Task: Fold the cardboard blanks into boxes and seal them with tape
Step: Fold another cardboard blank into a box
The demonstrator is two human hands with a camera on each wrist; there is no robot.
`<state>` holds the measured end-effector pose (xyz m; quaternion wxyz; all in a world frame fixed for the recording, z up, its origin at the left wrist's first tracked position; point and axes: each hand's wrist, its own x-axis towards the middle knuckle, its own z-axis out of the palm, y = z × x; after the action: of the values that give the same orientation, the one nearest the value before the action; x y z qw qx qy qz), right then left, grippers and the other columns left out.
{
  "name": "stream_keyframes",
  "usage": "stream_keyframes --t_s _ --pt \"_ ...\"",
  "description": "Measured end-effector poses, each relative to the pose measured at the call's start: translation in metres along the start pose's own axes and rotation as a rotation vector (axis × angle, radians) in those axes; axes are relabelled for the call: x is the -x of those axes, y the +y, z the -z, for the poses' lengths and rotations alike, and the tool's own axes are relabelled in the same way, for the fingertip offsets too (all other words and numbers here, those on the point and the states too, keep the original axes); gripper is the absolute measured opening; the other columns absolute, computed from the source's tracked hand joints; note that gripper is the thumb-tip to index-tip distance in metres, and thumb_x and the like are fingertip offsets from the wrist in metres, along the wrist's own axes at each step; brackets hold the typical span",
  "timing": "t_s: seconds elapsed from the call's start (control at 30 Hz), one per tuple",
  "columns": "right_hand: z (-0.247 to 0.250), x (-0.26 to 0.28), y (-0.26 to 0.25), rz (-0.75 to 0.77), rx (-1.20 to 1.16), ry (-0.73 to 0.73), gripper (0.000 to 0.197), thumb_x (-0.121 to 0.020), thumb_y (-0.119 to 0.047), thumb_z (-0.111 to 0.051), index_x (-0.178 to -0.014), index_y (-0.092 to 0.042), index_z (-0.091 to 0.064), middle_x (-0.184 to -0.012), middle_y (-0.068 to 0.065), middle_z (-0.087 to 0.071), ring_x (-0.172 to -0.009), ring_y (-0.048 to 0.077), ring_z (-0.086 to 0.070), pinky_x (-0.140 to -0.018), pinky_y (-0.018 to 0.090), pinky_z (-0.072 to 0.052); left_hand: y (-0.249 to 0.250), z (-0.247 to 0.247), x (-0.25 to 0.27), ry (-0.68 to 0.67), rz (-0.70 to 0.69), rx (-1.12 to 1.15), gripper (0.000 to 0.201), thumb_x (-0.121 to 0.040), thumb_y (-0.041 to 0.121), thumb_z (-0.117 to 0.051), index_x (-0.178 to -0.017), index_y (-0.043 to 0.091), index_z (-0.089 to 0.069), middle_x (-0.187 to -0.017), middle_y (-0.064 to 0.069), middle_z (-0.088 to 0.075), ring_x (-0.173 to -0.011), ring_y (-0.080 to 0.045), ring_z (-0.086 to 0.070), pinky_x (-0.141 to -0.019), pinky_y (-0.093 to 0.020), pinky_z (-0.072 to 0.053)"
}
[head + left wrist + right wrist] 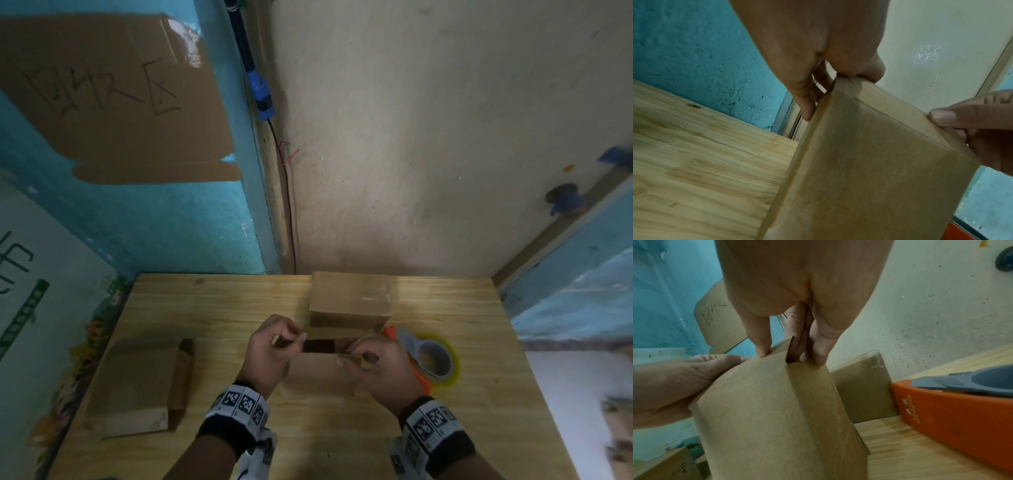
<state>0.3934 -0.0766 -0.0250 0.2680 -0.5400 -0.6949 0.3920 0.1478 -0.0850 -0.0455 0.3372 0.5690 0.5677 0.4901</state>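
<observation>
Cardboard blank (318, 371) upright on table (212, 308); left hand (270, 353) pinches top-left corner; right hand (380, 363) pinches top-right flap.

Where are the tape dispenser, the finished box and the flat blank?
tape dispenser (432, 358): head view, on its grey hub.
finished box (349, 297): head view, on its top face.
flat blank (137, 380): head view, on its main panel.

Layout on the table (462, 428). An upright box (320, 371) stands between the left hand (270, 353) and right hand (380, 366), each at an upper corner. Just behind the hands: a closed box (349, 301). Right of the right hand: a tape dispenser (428, 358). Well left of the left hand: a flat blank (137, 383).
</observation>
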Motion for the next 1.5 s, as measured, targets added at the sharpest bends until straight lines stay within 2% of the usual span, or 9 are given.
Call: stream_keyframes --t_s 0.33,0.5,0.7,0.83,0.97,1.1,1.23,1.4,1.5 --pt "0.002 0.005 0.001 0.010 -0.045 -0.006 0.011 -0.083 -0.031 -0.088 -0.078 -0.023 -0.082 -0.085 -0.015 -0.076 -0.092 0.001 -0.071 -0.079 0.018 -0.056 0.006 -0.003 0.003 -0.016 0.007 0.000 0.053 -0.082 -0.003 -0.079 -0.068 0.040 -0.053 -0.088 0.004 -0.064 -0.086 -0.024 -0.064 -0.079 -0.036 -0.055" --pt "-0.002 0.006 0.007 0.015 -0.009 0.030 0.017 -0.079 -0.039 -0.087 -0.075 -0.025 -0.079 -0.083 -0.015 -0.074 -0.089 0.005 -0.070 -0.076 0.027 -0.057 0.006 -0.003 0.003 -0.009 0.010 0.003 0.052 -0.080 -0.003 -0.081 -0.067 0.039 -0.054 -0.089 0.005 -0.064 -0.086 -0.024 -0.064 -0.080 -0.031 -0.054" --pt "-0.003 0.009 0.007 0.057 0.105 0.082 0.025 -0.077 -0.048 -0.086 -0.073 -0.026 -0.075 -0.080 -0.021 -0.068 -0.087 0.002 -0.066 -0.072 0.012 -0.050 0.008 -0.005 0.005 -0.008 0.017 -0.011 0.052 -0.082 -0.003 -0.079 -0.066 0.040 -0.054 -0.090 0.005 -0.065 -0.089 -0.023 -0.065 -0.081 -0.030 -0.055" --pt "-0.004 0.011 0.009 0.057 0.249 0.131 0.039 -0.075 -0.070 -0.070 -0.075 -0.030 -0.072 -0.080 -0.023 -0.065 -0.086 -0.004 -0.060 -0.075 0.016 -0.050 0.008 -0.007 0.005 -0.018 0.030 -0.018 0.051 -0.082 -0.002 -0.079 -0.065 0.039 -0.054 -0.091 0.005 -0.064 -0.090 -0.023 -0.064 -0.082 -0.031 -0.055" --pt "-0.001 0.010 0.005 0.001 0.300 0.136 0.046 -0.072 -0.076 -0.066 -0.074 -0.030 -0.068 -0.079 -0.019 -0.062 -0.083 -0.002 -0.056 -0.073 0.023 -0.051 0.007 -0.007 0.006 -0.027 0.029 -0.024 0.048 -0.081 -0.001 -0.080 -0.065 0.036 -0.054 -0.092 0.006 -0.064 -0.091 -0.023 -0.064 -0.082 -0.033 -0.056" --pt "0.000 0.007 -0.005 -0.130 0.321 0.080 0.046 -0.072 -0.069 -0.080 -0.073 -0.026 -0.063 -0.073 -0.012 -0.061 -0.073 0.001 -0.056 -0.063 0.021 -0.047 0.006 -0.007 0.007 -0.030 0.003 -0.042 0.047 -0.080 -0.002 -0.081 -0.065 0.032 -0.051 -0.090 0.005 -0.064 -0.088 -0.023 -0.064 -0.079 -0.038 -0.058" --pt "0.005 0.003 -0.002 -0.296 0.272 -0.029 0.063 -0.068 -0.074 -0.081 -0.064 -0.013 -0.067 -0.060 0.002 -0.066 -0.055 0.008 -0.060 -0.056 0.029 -0.053 0.001 -0.008 0.008 -0.015 -0.003 -0.064 0.047 -0.079 -0.002 -0.082 -0.063 0.029 -0.050 -0.089 0.004 -0.063 -0.085 -0.024 -0.064 -0.076 -0.045 -0.057" --pt "0.007 0.005 -0.002 -0.315 0.195 -0.060 0.053 -0.075 -0.066 -0.083 -0.068 -0.019 -0.061 -0.062 -0.001 -0.060 -0.058 0.008 -0.055 -0.059 0.029 -0.049 0.000 -0.011 0.007 -0.034 -0.009 -0.102 0.046 -0.080 0.002 -0.082 -0.068 0.035 -0.052 -0.090 0.008 -0.063 -0.086 -0.020 -0.064 -0.077 -0.038 -0.056" --pt "0.009 0.006 -0.007 -0.299 0.195 -0.043 0.048 -0.077 -0.063 -0.082 -0.085 -0.021 -0.060 -0.079 -0.001 -0.065 -0.070 0.007 -0.059 -0.064 0.027 -0.050 -0.004 -0.013 0.005 -0.040 0.013 -0.093 0.042 -0.078 0.004 -0.085 -0.071 0.030 -0.052 -0.089 0.008 -0.062 -0.086 -0.021 -0.063 -0.078 -0.038 -0.055"
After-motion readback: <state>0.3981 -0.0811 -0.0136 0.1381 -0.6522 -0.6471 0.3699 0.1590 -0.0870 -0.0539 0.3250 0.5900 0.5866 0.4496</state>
